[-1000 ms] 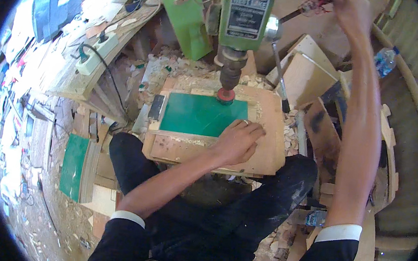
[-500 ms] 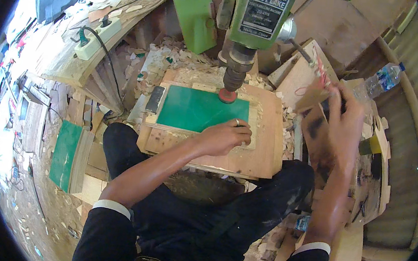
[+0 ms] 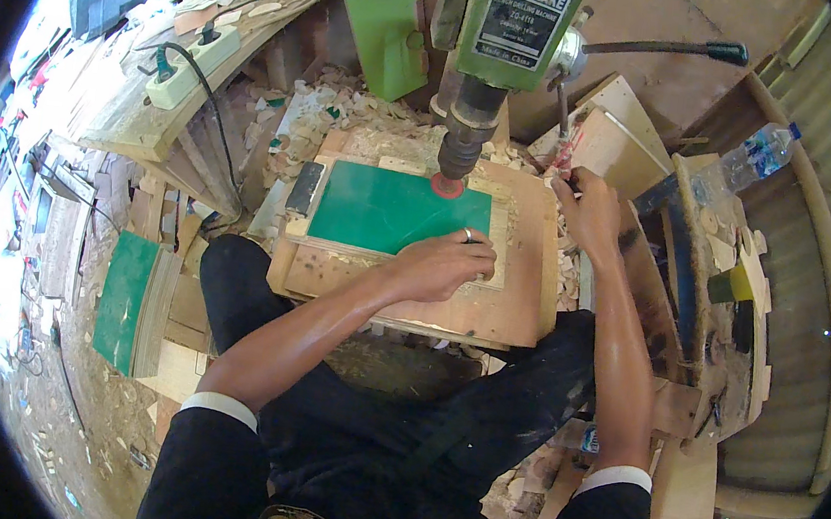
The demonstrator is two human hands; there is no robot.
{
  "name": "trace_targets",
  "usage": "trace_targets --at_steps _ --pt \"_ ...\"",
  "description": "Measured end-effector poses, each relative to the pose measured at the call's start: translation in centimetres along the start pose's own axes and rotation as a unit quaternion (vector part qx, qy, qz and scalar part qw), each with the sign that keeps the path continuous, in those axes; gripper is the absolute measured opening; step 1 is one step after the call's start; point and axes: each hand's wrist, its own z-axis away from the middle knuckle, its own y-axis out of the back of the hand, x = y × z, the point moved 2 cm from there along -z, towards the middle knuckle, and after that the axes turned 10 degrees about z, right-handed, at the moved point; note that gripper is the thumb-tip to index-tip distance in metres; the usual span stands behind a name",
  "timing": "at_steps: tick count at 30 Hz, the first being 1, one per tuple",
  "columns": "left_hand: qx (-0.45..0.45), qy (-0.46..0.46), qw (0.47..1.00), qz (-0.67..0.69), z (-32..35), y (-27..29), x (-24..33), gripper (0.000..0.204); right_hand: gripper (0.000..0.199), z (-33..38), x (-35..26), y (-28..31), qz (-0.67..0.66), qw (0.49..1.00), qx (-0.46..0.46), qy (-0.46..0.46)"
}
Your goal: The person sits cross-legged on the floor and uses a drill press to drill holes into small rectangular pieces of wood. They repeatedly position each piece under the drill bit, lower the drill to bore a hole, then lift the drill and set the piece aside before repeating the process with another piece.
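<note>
At the centre of the frame, we see a flat green rectangular panel (image 3: 371,205) lying on a pale wooden board (image 3: 524,270). Our left hand (image 3: 440,264) rests on its lower right corner, palm down, fingers bent; whether they grip the edge we cannot tell. Its forearm slants up from the lower left. Our right hand (image 3: 588,214), right of the board, is closed around the lower end of a red-and-white wrapped lever handle (image 3: 567,146), the forearm nearly upright.

Above the panel's upper right part hangs the round red cutter (image 3: 446,186) of a green metal drill press (image 3: 523,30), blocking our view of the far edge; contact is unclear. A black-tipped metal lever (image 3: 656,47) juts right. At upper left, a wooden counter (image 3: 133,127) carries a white power strip (image 3: 194,68); at upper right lies a clear plastic bottle (image 3: 760,158).
</note>
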Motion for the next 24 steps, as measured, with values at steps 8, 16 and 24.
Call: trace_targets --at_steps 8,16,24 --pt "-0.007 0.022 1.000 0.006 -0.1 0.3 0.5 0.013 0.034 -4.1 0.2 -3.2 0.055 0.997 -0.004 -0.059" --pt "-0.015 0.007 1.000 -0.005 -0.1 0.2 0.2 0.012 0.030 -8.0 0.5 -5.2 0.042 0.995 0.011 -0.094" --pt "0.023 -0.010 1.000 -0.001 -0.1 0.4 0.6 0.012 0.029 -4.0 -0.6 -2.4 0.051 0.999 -0.001 -0.018"
